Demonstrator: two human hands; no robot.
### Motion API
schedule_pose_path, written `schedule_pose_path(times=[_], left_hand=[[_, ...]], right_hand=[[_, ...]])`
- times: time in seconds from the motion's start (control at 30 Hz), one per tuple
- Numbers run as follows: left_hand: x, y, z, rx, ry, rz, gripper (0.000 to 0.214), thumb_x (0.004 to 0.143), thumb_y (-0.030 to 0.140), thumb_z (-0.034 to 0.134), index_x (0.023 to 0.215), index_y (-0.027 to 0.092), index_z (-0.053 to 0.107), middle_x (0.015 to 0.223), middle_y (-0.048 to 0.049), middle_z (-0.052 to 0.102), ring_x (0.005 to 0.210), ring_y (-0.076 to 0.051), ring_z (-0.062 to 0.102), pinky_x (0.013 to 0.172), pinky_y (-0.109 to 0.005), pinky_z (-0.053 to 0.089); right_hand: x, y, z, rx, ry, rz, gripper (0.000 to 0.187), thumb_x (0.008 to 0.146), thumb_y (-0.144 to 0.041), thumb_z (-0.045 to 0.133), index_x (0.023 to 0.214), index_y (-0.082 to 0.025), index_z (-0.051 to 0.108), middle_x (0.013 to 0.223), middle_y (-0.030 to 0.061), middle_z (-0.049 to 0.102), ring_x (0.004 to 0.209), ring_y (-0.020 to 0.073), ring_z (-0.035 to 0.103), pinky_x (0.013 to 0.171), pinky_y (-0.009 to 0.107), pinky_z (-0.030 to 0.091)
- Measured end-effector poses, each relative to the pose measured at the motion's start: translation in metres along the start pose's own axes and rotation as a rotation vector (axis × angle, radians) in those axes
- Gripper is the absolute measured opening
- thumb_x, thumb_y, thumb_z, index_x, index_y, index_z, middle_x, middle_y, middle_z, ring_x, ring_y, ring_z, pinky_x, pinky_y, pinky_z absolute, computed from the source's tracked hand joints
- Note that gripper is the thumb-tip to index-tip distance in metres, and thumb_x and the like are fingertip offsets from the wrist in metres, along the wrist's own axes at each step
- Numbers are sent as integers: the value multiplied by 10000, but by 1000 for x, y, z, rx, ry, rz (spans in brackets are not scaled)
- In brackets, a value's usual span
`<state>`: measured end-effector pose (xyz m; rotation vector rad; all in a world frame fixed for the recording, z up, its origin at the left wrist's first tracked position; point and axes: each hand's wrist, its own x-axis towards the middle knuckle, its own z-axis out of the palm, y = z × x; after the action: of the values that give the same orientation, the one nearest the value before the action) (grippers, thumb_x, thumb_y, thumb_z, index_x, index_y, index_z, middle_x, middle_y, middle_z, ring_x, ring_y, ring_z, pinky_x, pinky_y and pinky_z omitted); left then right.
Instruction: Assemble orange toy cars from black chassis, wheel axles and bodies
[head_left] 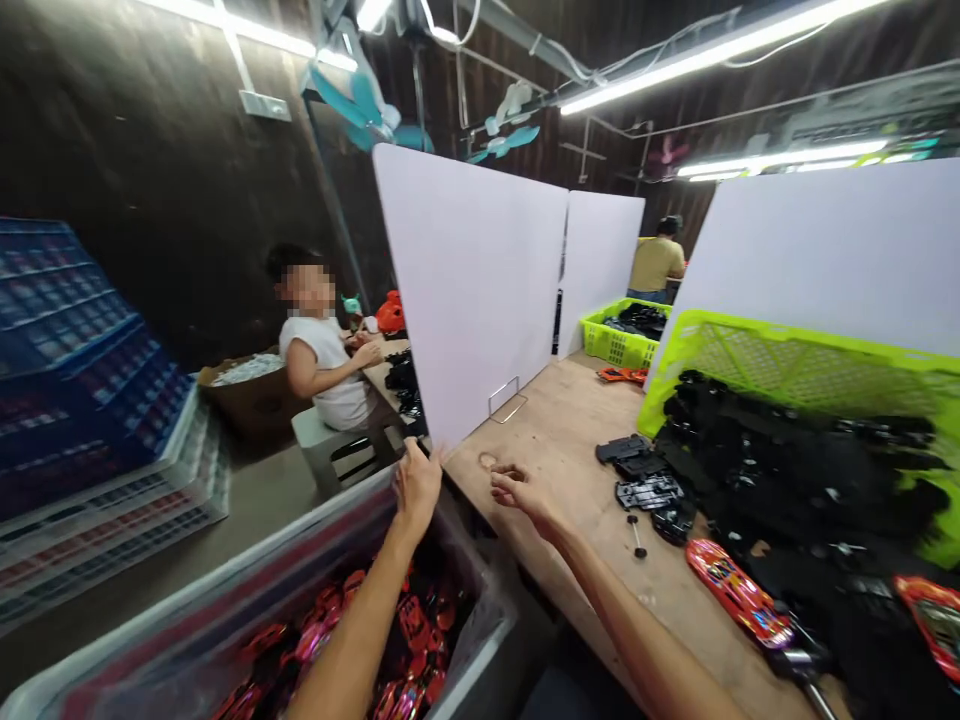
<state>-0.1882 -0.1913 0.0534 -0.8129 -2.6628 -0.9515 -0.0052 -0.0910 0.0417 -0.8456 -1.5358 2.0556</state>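
My left hand (417, 490) is raised over the rim of a grey plastic crate (187, 600), its fingertips by the lower corner of a white partition (469, 290). I cannot tell if those fingers pinch a small dark piece. My right hand (521, 490) hangs open above a wooden workbench (555, 450), with nothing visible in it. The crate below my arms holds glossy red toy car bodies (409, 625) in a clear liner. To the right of my right hand lie black toy car chassis (649, 492), a heaped black pile (795, 470) and a red car body (739, 593).
A lime-green crate (810, 375) stands behind the black pile, and another (622, 335) sits farther along the bench. Beyond the partition, a seated person (319, 345) works at a bench. Another person (658, 262) stands far back. Blue crates (67, 340) are stacked at left.
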Motion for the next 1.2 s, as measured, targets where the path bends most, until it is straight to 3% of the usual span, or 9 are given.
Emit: schedule_pose_path(times=[0.1, 0.23, 0.5, 0.67, 0.77, 0.83, 0.97, 1.03, 1.2], left_hand=[[40, 9, 8, 9, -81, 25, 209, 991, 304, 520, 943, 182, 683, 874, -162, 754, 824, -305, 711, 676, -326, 435], [65, -9, -6, 3, -125, 95, 237, 968, 298, 523, 777, 217, 638, 784, -106, 740, 769, -254, 678, 671, -294, 389], [83, -17, -25, -40, -209, 132, 194, 896, 325, 562, 724, 235, 567, 579, -11, 631, 711, -229, 653, 700, -266, 413], [76, -4, -36, 16, -218, 7, 172, 896, 304, 585, 766, 238, 494, 517, 38, 543, 857, -268, 687, 772, -296, 440], [41, 27, -29, 14, -182, -10, 33, 928, 241, 526, 954, 222, 521, 720, 2, 669, 982, -306, 678, 801, -355, 460], [-6, 61, -13, -53, -257, 91, 159, 948, 207, 494, 1097, 181, 544, 918, -61, 738, 993, -285, 692, 787, -339, 475], [-120, 145, 38, -225, -640, 423, 192, 948, 386, 627, 992, 209, 687, 895, -16, 774, 844, -189, 729, 720, -245, 486], [-161, 178, 62, -248, -738, 486, 259, 942, 452, 640, 984, 206, 713, 876, -45, 779, 842, -205, 735, 725, -261, 486], [-201, 207, 90, -213, -840, 474, 204, 894, 364, 692, 910, 166, 734, 940, -156, 786, 958, -301, 736, 767, -331, 476]], right_hand=[[-28, -5, -50, -56, 94, -51, 478, 692, -548, 881, 952, -182, 718, 940, 39, 692, 834, 174, 681, 799, 323, 576], [-86, -1, -101, -112, 157, -74, 510, 631, -605, 907, 923, -213, 761, 924, 42, 708, 861, 218, 689, 802, 364, 593], [-239, 20, -149, -259, 270, -79, 505, 815, -658, 769, 1115, -252, 771, 1137, 97, 745, 1052, 288, 710, 936, 414, 599], [-330, 23, -189, -443, 642, -107, 498, 853, -663, 707, 1118, -244, 757, 1090, 96, 762, 990, 295, 716, 918, 422, 579], [-344, 25, -213, -743, 930, -167, 443, 907, -611, 653, 1125, -235, 740, 1117, 108, 758, 983, 294, 700, 881, 413, 566], [-327, 25, -222, -993, 1016, -223, 418, 927, -556, 637, 1157, -217, 723, 1152, 130, 745, 1032, 308, 675, 894, 428, 554], [-262, 27, -225, -1246, 956, -254, 448, 895, -463, 700, 1246, -184, 688, 1293, 174, 687, 1203, 364, 590, 1000, 518, 478], [-239, 30, -226, -1266, 940, -253, 420, 889, -435, 713, 1214, -170, 698, 1254, 184, 687, 1166, 369, 598, 991, 535, 465], [-246, 28, -258, -1232, 968, -319, 413, 960, -495, 632, 1251, -204, 672, 1168, 138, 681, 1078, 297, 631, 944, 426, 505]])
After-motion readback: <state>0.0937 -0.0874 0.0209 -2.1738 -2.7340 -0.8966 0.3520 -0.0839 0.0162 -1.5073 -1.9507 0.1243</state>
